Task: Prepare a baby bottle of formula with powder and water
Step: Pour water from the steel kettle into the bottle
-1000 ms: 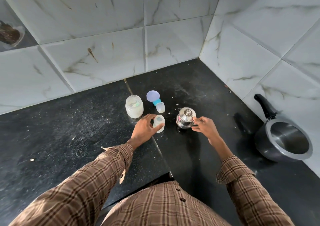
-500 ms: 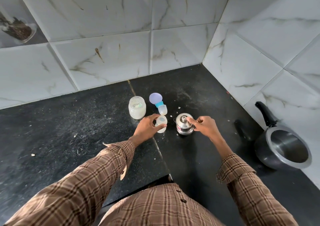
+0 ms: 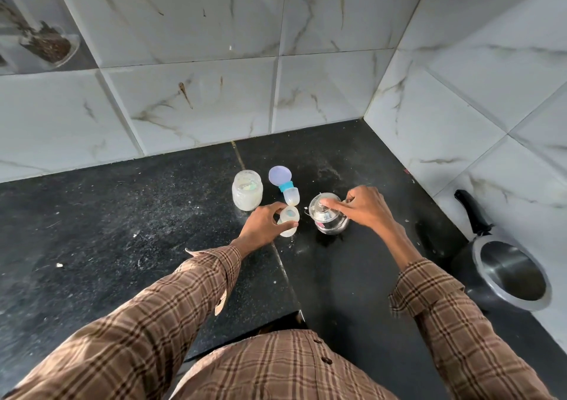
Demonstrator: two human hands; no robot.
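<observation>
- Left hand: fingers and thumb curled round the small open baby bottle, which stands on the black worktop.
- Right hand: fingers bent, forefinger laid across the lid of the steel pot.
- Behind the bottle: powder jar, open, and the blue-collared teat and cap, lying down.
- Far right: dark pan.

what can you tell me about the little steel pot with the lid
The steel pot is small, round-bellied and shiny, with a domed lid topped by a knob. It stands upright on the black countertop, right of the baby bottle. A small pinkish sticker shows low on its front. The right hand reaches over it, forefinger lying across the lid by the knob. Its contents are hidden.
</observation>
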